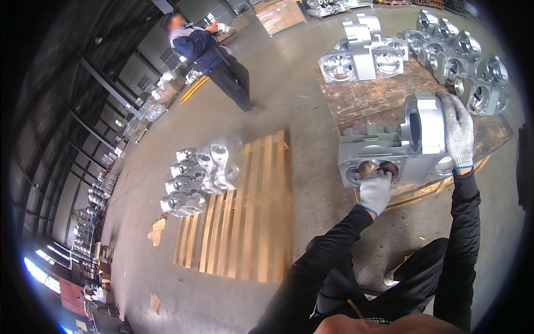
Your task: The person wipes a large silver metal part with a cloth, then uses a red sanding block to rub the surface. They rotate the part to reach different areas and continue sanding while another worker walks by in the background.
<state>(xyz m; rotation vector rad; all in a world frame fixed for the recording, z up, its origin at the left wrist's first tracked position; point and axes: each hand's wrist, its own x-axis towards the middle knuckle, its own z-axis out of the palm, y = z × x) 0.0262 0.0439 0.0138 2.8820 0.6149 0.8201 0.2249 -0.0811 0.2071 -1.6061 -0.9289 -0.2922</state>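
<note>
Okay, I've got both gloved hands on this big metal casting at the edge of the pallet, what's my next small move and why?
Probably slide the metal casting further onto the dark pallet before letting go. It sits right at the pallet's near edge; your left hand is at its front round opening and your right hand steadies the top, so a short push inward looks safest.

The large silver cast-metal housing (400,147) looks matt and slightly grainy under the left hand (375,191) and right hand (459,133) in speckled grey knit-cloth gloves, resting on a rough, stained brown wooden surface (372,97) above smooth grey concrete floor (278,89).
</note>
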